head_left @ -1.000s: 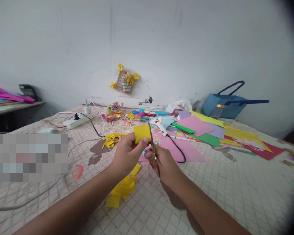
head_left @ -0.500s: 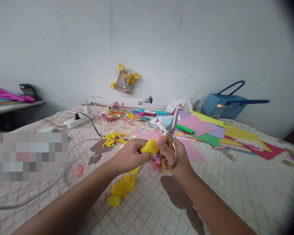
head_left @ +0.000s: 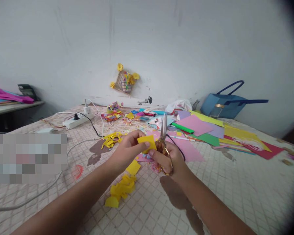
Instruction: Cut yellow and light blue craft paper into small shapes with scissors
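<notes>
My left hand (head_left: 131,147) pinches a small square of yellow paper (head_left: 146,143) between thumb and fingers. Gold-handled scissors (head_left: 163,130) are in my right hand (head_left: 170,158), their blades pointing up and away from me. A fingertip of that hand touches the lower edge of the paper. Below my left hand, a loose yellow paper piece (head_left: 133,167) lies on the patterned tablecloth, with a pile of cut yellow pieces (head_left: 123,187) nearer to me. Pink and coloured scraps (head_left: 155,167) show partly under my hands.
Coloured sheets (head_left: 196,125) spread to the right, near a white glue gun (head_left: 159,122). A blue bag (head_left: 224,105) stands at the back right. On the left, a power strip (head_left: 78,120) trails a white cable (head_left: 63,166). Yellow strips (head_left: 110,140) lie left of my hands.
The yellow paper, curved before, now lies flatter and faces me. My right hand has turned, bringing the scissors' blades more upright and slightly left.
</notes>
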`<state>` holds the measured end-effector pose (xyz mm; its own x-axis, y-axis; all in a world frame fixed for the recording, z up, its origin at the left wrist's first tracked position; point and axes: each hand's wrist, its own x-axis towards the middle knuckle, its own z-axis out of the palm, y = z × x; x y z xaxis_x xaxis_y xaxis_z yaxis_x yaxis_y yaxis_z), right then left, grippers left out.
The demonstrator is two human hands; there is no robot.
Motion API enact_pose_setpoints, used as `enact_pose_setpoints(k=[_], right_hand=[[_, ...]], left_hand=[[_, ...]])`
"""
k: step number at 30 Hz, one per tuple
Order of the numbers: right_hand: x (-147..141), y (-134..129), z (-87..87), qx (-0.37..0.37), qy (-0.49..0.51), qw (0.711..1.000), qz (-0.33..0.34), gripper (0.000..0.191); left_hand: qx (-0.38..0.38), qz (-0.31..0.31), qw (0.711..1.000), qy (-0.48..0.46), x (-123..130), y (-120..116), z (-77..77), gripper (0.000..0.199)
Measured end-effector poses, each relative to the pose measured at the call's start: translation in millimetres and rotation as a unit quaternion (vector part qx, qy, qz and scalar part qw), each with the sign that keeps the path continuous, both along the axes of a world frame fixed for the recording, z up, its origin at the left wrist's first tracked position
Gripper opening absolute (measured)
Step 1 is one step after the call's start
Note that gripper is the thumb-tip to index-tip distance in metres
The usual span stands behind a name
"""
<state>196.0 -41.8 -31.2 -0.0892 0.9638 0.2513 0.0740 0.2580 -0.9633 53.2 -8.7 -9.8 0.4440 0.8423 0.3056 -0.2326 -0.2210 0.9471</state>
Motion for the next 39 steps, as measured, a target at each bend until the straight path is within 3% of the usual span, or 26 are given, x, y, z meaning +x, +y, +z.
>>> enact_pose_setpoints(k=[4,8,13,20,32,39], right_hand=[[-3.9,-1.6,1.9,0.042,-0.049,0.998,-0.003,0.026],[-3.8,-3.3,2.1,0.090,-0.088,0.991,-0.039,0.028],[-3.6,-4.0,-4.0,0.082,-0.192,0.977,-0.052,0.028],[-7.5,-5.1,-4.3,0.087,-0.222,0.971,-0.024,0.030],[-4.8,-1.9,-5.1,0.096,-0.247,0.964,-0.033,0.037],[-0.7,1.2,-6.3,0.082,-0.260,0.962,-0.024,0.038]], left_hand=[[0.009,0.024,1.000,-0.002,4.6,-2.3,-2.1,0.017],[0.042,0.109,0.993,-0.028,4.2,-2.1,-1.0,0.018],[0.047,0.181,0.980,-0.073,2.1,-2.5,1.6,0.019],[0.042,0.170,0.982,-0.068,5.3,-6.1,0.0,0.016],[-0.017,0.151,0.985,-0.086,6.5,-6.6,0.2,0.018],[-0.015,0.102,0.990,-0.096,3.9,-3.0,0.1,0.015]])
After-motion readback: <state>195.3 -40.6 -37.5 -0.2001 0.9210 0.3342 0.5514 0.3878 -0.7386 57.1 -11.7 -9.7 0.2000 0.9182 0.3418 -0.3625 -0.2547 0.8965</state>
